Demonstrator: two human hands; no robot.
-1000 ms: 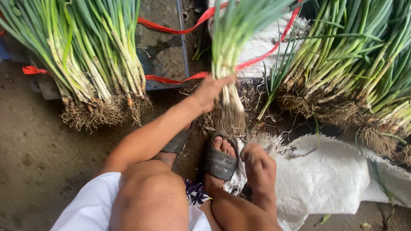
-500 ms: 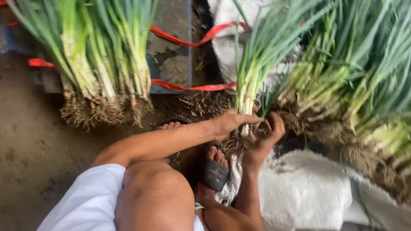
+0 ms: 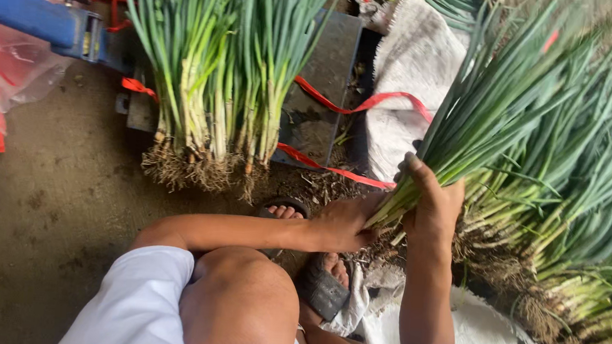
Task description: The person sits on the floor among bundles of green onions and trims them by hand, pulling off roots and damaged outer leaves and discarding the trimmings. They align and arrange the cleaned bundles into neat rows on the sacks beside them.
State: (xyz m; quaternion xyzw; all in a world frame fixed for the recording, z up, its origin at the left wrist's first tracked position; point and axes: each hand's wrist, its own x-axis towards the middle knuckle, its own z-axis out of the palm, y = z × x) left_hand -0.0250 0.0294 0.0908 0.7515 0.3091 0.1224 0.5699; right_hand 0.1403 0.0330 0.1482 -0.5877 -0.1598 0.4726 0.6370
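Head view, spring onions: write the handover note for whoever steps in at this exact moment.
Left hand: closed on the root end of one bunch of spring onions, low on the stalks.
Right hand: grip wrapped around the same bunch a little higher up, leaves fanning up to the right.
Things: a tied bundle stands on the dark tray with red ribbon lying under it; a loose pile lies on the white sack at right.
Done: one bundle stands apart on the tray.
Left: the held bunch has no visible tie.
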